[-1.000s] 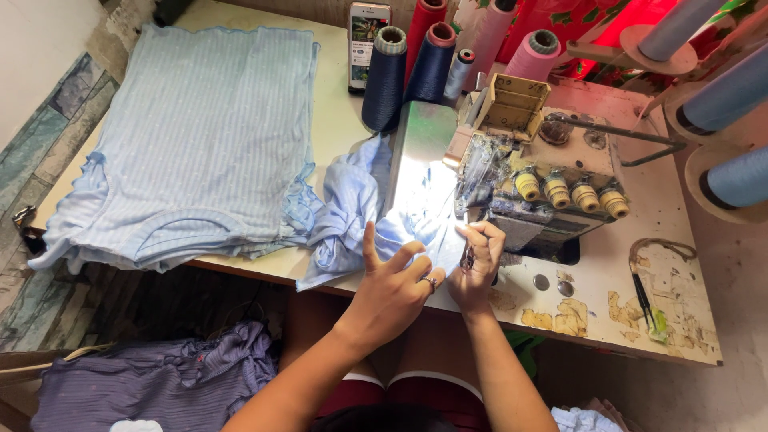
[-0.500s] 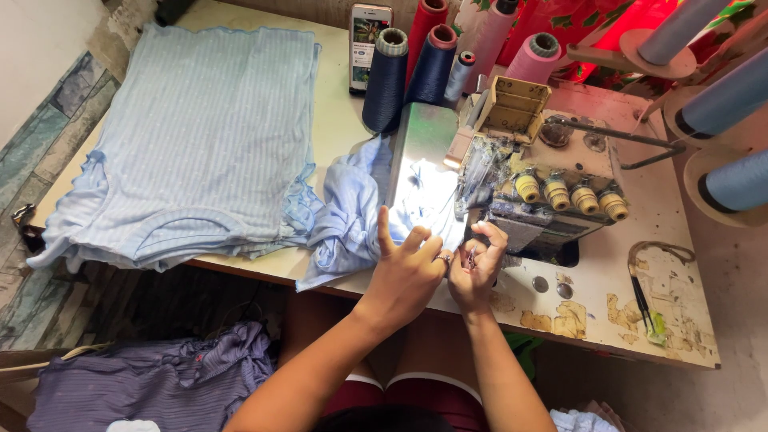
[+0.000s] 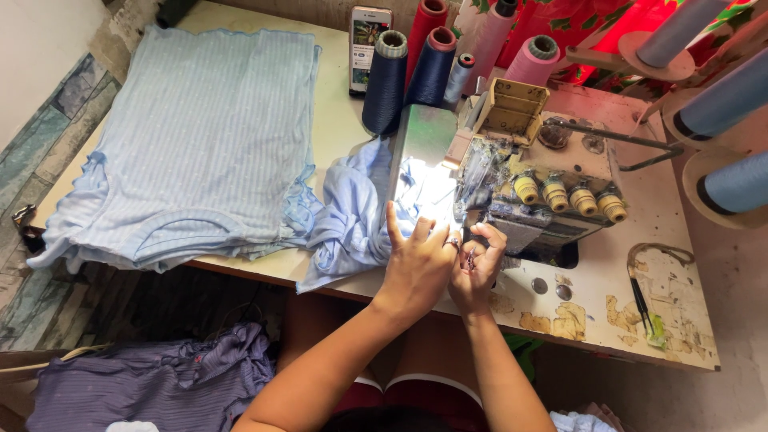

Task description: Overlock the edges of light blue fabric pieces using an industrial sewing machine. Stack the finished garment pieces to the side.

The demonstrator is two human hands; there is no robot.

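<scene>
**Ana:** Cream and badly chipped, that surface (image 3: 664,264) fills most of the head view, with grey stone floor (image 3: 48,104) showing along its left edge.

**Ben:** Biggest thing on it?

**Ana:** Pale blue striped garments (image 3: 192,144), stacked flat on the left half, frilled hems hanging off the near edge. Below the surface, down at the bottom left, sits a heap of purple striped cloth (image 3: 160,384).

**Ben:** And the machine?

**Ana:** Grimy overlock sewing machine (image 3: 536,184), right of centre, 4 yellow tension knobs (image 3: 568,194) in a row on its front. Its lamp glares white on the metal plate (image 3: 420,160).

**Ben:** Where's the piece being worked?

**Ana:** Bunched pale blue fabric (image 3: 352,216), just left of the machine, running under the lit plate and spilling over the near edge.

**Ben:** Hands?

**Ana:** Left hand (image 3: 418,264) lies on the fabric at the plate, fingers spread and pressing, not gripping. Right hand (image 3: 476,268) is curled tight beside it, touching it, at the machine's front; whether it pinches fabric or thread, I cannot tell.

**Ben:** Behind all that?

**Ana:** Thread cones (image 3: 428,60) clustered at the back: navy, red, pink. More blue spools (image 3: 724,100) on the right. A phone (image 3: 368,44) stands propped beside the cones, and a small dark tool (image 3: 640,300) lies near the right front edge.
</scene>
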